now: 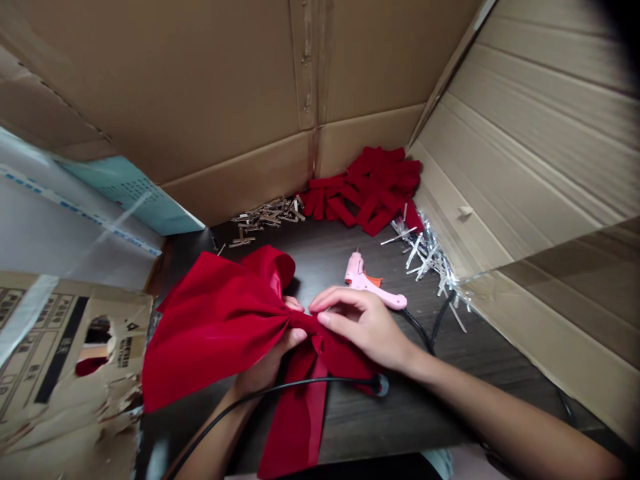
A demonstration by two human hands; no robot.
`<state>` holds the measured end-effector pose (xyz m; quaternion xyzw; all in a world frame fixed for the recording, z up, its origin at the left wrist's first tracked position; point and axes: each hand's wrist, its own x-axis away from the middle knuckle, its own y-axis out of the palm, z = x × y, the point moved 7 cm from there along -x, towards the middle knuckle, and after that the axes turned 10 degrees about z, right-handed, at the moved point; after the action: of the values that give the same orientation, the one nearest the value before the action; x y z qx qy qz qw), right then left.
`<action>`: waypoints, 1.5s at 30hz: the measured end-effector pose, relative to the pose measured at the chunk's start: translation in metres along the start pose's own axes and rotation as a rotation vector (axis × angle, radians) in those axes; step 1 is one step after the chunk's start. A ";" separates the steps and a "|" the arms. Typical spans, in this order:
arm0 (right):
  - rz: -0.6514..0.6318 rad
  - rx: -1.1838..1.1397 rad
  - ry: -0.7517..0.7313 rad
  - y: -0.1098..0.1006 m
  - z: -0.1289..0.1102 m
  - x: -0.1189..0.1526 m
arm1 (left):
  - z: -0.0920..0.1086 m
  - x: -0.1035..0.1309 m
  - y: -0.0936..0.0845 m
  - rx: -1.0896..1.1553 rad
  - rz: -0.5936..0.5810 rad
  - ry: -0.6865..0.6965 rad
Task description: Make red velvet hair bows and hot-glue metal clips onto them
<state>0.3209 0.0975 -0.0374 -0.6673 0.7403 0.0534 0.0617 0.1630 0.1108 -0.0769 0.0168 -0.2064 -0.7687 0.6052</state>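
Note:
A large red velvet bow (225, 313) spreads out to the left above the dark table, with a long tail hanging towards the front edge. My left hand (280, 347) is closed on the bow's gathered middle, its thumb in front and part of it hidden under the fabric. From the other side, my right hand (353, 320) pinches the narrow red strip at that same centre between thumb and fingers. Just beyond my right hand lies a pink hot glue gun (370, 280) with an orange trigger, on its side.
Red fabric strips (375, 187) are heaped at the back, beside metal clips (270, 215). Silver twist ties (430, 257) lie along the right cardboard wall (520, 147). A black cable (280, 383) crosses in front of the bow. Torn cardboard (65, 427) stands at left.

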 end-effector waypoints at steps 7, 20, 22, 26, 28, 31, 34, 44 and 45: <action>-0.036 1.062 -0.102 -0.073 0.011 -0.022 | 0.004 -0.002 0.001 0.062 -0.056 -0.010; 0.138 1.096 -0.102 -0.085 0.003 -0.024 | 0.017 0.002 0.002 0.060 -0.043 0.003; 0.130 0.688 -0.124 -0.082 -0.011 -0.020 | 0.020 0.002 0.003 0.056 -0.037 0.022; -0.152 0.157 -0.146 -0.053 -0.038 -0.003 | 0.018 0.001 0.003 0.026 -0.048 0.029; -0.287 0.129 -0.175 -0.041 -0.047 0.005 | 0.013 0.000 0.000 0.012 -0.043 0.007; -0.376 0.165 -0.194 -0.035 -0.050 0.010 | 0.006 -0.001 -0.002 0.012 -0.064 -0.017; -0.399 0.210 -0.208 -0.035 -0.048 0.010 | 0.003 0.000 -0.001 -0.001 -0.093 -0.038; -0.429 0.225 -0.218 -0.028 -0.048 0.013 | -0.002 0.002 -0.001 -0.043 -0.129 -0.065; -0.425 0.220 -0.227 -0.028 -0.049 0.013 | -0.004 0.002 -0.001 -0.048 -0.128 -0.069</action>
<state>0.3462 0.0738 0.0085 -0.7868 0.5732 0.0330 0.2263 0.1623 0.1084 -0.0802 -0.0111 -0.2073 -0.8107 0.5474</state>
